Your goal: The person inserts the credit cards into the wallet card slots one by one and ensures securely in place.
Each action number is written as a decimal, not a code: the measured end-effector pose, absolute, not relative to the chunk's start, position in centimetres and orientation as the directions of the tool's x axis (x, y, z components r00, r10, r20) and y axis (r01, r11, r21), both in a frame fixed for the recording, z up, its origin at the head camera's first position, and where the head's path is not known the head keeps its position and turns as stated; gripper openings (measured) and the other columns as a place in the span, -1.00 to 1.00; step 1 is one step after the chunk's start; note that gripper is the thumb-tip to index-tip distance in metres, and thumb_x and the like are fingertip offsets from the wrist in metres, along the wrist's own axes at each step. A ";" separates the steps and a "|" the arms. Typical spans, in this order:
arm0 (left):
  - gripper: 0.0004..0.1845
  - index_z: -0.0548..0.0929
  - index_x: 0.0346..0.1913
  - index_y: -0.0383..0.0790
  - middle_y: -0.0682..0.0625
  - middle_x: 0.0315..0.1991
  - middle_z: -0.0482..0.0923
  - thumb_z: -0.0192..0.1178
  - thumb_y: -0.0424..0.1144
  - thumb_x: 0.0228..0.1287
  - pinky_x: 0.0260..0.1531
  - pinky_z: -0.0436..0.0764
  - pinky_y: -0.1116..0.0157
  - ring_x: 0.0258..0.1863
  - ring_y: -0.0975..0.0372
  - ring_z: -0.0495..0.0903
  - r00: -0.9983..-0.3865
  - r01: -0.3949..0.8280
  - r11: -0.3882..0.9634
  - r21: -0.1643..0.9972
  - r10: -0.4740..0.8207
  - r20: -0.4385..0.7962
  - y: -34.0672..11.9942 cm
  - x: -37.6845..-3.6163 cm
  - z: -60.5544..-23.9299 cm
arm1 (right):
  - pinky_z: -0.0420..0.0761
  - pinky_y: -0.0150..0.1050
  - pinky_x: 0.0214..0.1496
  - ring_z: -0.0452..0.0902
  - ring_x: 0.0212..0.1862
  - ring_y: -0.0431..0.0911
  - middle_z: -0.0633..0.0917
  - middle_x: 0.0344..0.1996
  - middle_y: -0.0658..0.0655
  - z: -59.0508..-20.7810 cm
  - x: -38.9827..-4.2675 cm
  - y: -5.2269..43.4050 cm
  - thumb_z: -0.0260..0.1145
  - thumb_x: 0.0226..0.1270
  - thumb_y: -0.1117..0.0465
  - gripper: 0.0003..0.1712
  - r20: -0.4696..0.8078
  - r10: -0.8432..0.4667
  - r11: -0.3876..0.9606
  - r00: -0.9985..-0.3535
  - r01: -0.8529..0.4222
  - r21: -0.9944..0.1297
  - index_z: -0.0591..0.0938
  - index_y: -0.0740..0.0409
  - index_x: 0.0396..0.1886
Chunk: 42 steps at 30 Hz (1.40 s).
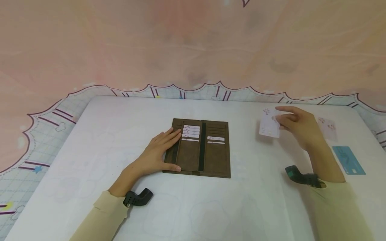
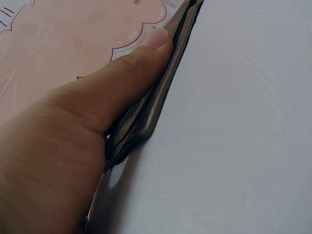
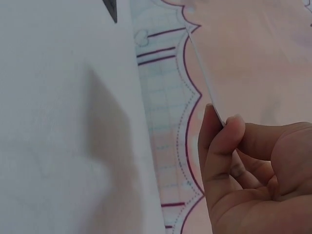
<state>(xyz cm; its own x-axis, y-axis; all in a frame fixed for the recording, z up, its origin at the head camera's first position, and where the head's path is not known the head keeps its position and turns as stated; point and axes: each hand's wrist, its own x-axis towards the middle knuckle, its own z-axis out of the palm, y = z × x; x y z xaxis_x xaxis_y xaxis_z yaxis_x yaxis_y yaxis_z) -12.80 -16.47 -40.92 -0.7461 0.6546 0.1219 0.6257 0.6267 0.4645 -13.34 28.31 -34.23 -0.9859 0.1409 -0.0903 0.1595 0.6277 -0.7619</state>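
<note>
An unfolded brown wallet [image 1: 218,164] lies in the middle of the white table, with several white cards [image 1: 191,131] tucked into slots on both halves. My left hand [image 1: 155,155] rests on its left edge, fingers extended and thumb near the bottom corner. In the left wrist view the thumb [image 2: 129,73] lies along the wallet's stitched edge [image 2: 161,92]. To the right of the wallet, my right hand [image 1: 297,125] pinches a white card [image 1: 267,125] with pink print, which casts a shadow on the table. The right wrist view shows this card [image 3: 204,80] edge-on between thumb and fingers.
Beyond the right hand lies a pale card with pink print [image 1: 328,129], partly behind the wrist. A blue card [image 1: 349,160] is on the table beside the right forearm. A pink patterned cloth [image 1: 181,50] hangs behind the table's far edge.
</note>
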 end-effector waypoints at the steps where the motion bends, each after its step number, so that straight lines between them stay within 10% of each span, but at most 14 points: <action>1: 0.19 0.10 0.49 -0.23 -0.06 0.50 -0.01 0.46 0.21 -0.15 0.41 -0.18 0.04 0.48 0.05 -0.17 -0.746 0.626 0.627 0.463 0.655 0.122 -16.5 -12.8 -40.9 | 0.58 -0.48 -0.12 0.57 -0.14 -0.26 0.61 0.07 0.23 -34.2 -13.5 28.0 0.16 0.37 -0.16 -0.37 -0.087 0.138 0.619 -0.987 0.155 -0.770 0.39 -0.08 0.38; 42: 0.19 0.11 0.48 -0.24 -0.06 0.50 0.00 0.47 0.20 -0.16 0.41 -0.18 0.03 0.48 0.05 -0.16 -0.750 0.619 0.627 0.474 0.651 0.119 -16.4 -12.6 -40.7 | 0.64 -0.26 -0.07 0.61 -0.21 -0.08 0.65 -0.10 0.29 -35.7 -17.4 18.3 0.29 0.34 0.26 -0.55 -0.061 0.074 0.229 -0.995 0.076 -0.970 0.51 0.20 0.21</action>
<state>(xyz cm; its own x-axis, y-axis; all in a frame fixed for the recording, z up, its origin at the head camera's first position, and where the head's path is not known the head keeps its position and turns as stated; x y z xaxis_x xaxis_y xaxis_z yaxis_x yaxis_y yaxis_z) -12.64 -16.40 -40.68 -0.7501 0.6505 0.1188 0.6185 0.6266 0.4741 -17.39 18.29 -35.70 -0.9954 0.0742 -0.0609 0.0764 0.2290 -0.9704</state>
